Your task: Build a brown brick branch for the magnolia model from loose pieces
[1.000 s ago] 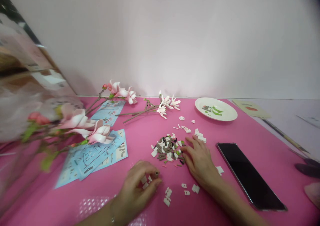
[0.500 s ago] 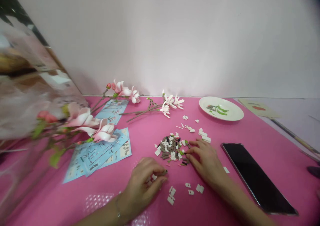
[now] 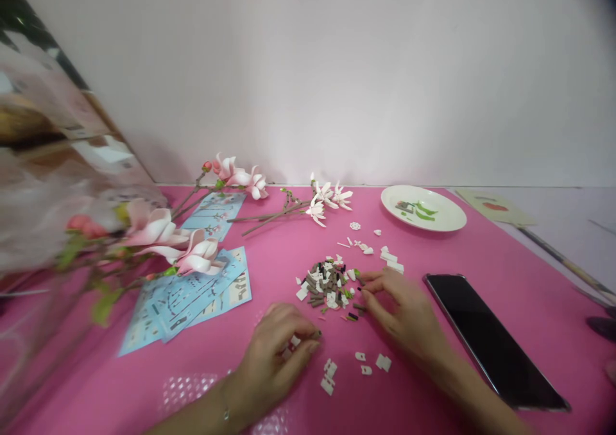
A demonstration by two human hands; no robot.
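My left hand (image 3: 279,355) rests on the pink mat (image 3: 433,383) with its fingers curled around small white pieces. My right hand (image 3: 402,313) lies just right of a heap of small brown, white and green pieces (image 3: 327,284), fingers bent and fingertips touching the heap's right edge. Whether it grips a piece cannot be seen. A few loose white pieces (image 3: 359,364) lie between my two hands.
A black phone (image 3: 491,339) lies to the right of my right hand. A white plate (image 3: 445,213) with green bits stands at the back. Pink flower branches (image 3: 231,175), white flower branches (image 3: 322,201) and blue instruction sheets (image 3: 192,294) lie left. A blurred bouquet (image 3: 144,236) fills the left edge.
My right hand has slid a little right and back from the heap's edge, its fingers bending more. My left hand has stayed curled on the white pieces. The view shifted slightly.
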